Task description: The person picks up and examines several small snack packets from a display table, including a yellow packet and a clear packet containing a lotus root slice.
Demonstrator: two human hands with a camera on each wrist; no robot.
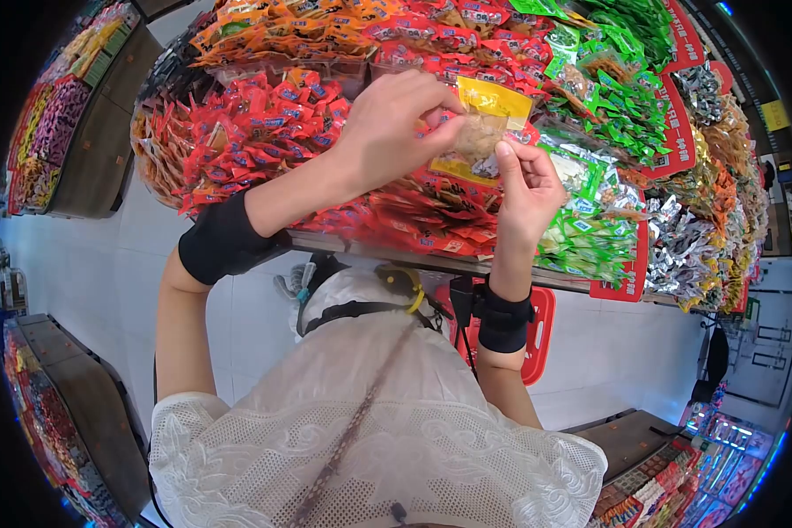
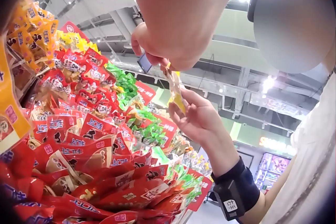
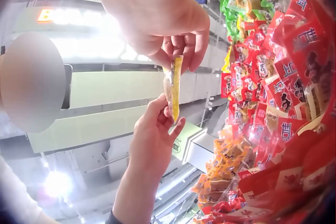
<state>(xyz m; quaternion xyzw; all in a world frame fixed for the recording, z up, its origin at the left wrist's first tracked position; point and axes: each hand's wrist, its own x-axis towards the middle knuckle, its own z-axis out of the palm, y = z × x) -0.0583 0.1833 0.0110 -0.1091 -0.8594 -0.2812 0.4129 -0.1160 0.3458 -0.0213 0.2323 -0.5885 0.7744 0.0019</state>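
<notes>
Between my two hands is a small yellow snack packet (image 1: 495, 99) with a see-through window that shows pale brown food. My left hand (image 1: 394, 128) pinches its left side between thumb and fingers in the head view. On the lower right edge, my right hand (image 1: 532, 185) grips it with the thumb on the near face. Seen edge-on in the right wrist view, the packet (image 3: 175, 87) is thin, with a hand at each end. The left wrist view also has it upright, the right hand (image 2: 199, 119) at its lower end. It is held above heaped red packets (image 1: 264, 123).
Orange packets (image 1: 282, 35) lie at the back of the display, green packets (image 1: 603, 97) to the right. Silver and gold packets (image 1: 682, 246) fill the far right. A red basket (image 1: 541, 334) stands below the display edge. Another display (image 1: 88, 114) stands at left.
</notes>
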